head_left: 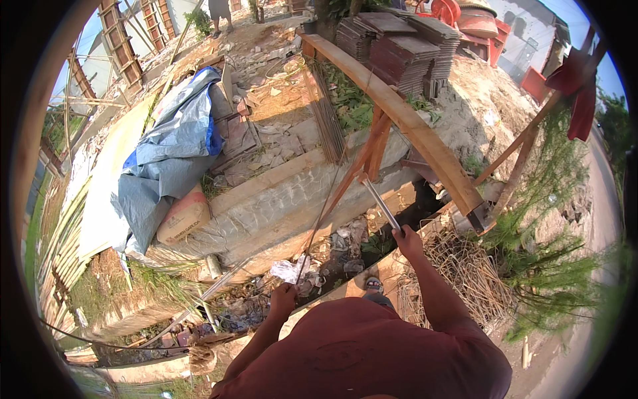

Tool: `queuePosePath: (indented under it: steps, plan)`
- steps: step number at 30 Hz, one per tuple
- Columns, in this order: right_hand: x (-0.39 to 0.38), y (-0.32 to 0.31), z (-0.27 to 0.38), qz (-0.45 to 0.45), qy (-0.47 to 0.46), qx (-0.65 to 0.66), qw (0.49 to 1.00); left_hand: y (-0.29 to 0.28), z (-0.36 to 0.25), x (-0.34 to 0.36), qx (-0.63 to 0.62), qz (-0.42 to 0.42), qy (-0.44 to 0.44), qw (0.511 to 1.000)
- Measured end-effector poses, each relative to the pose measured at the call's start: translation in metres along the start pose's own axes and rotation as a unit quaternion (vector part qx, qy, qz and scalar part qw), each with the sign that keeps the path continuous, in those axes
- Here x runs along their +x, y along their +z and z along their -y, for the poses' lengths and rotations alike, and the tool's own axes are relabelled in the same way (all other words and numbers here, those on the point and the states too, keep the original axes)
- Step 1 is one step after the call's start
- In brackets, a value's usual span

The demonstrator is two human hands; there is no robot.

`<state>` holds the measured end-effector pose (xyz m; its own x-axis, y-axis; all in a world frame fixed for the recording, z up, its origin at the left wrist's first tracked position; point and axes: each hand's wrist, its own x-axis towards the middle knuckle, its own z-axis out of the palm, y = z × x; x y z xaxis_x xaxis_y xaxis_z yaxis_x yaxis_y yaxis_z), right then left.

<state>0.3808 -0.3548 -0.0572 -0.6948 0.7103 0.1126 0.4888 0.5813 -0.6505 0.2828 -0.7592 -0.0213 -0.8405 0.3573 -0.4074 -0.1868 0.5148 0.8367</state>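
My right hand [407, 241] is closed round the near end of a straight metal bar [381, 205]. The bar's far end meets the crossed wooden legs [373, 149] under a long timber beam [405, 123]; how it touches there is too small to tell. Lower and to the left, my left hand [284, 296] is closed on a thin dark steel rod [318, 229]. That rod slants up and away toward the same legs. White crumpled plastic [287, 269] lies just beyond my left hand. Both forearms reach out from my red shirt.
A littered trench [345, 249] runs in front of me, edged by a concrete beam [266, 203]. Tangled steel pieces [458, 276] lie by my right arm. A blue-grey tarp [169, 143] and cement sack [185, 216] are left; stacked tiles [402, 50] stand beyond. A person [220, 14] stands far off.
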Motion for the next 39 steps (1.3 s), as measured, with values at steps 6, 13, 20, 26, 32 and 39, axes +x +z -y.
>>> queuePosePath:
  steps: [6,13,20,26,32,39]
  plan:
    - [0.089,-0.004,-0.006,0.023,-0.084,0.005,0.996,0.007,0.011,0.003,-0.023,-0.024,-0.050,0.998]
    - [0.185,-0.018,-0.009,0.058,-0.161,-0.035,0.985,0.023,-0.026,-0.022,0.057,-0.117,-0.054,0.990]
    - [0.220,-0.040,-0.013,0.166,-0.139,-0.044,0.975,0.062,-0.042,-0.063,0.119,-0.209,-0.047,0.970]
    - [0.231,-0.038,-0.029,0.136,-0.118,-0.036,0.983,0.094,-0.066,-0.068,0.074,-0.189,-0.105,0.974]
    - [0.204,-0.006,0.001,0.080,-0.102,-0.086,0.988,0.139,-0.035,-0.070,0.031,-0.233,-0.081,0.969]
    - [0.257,-0.023,-0.011,0.181,-0.148,-0.086,0.968,0.092,0.010,-0.053,0.165,-0.155,0.090,0.970]
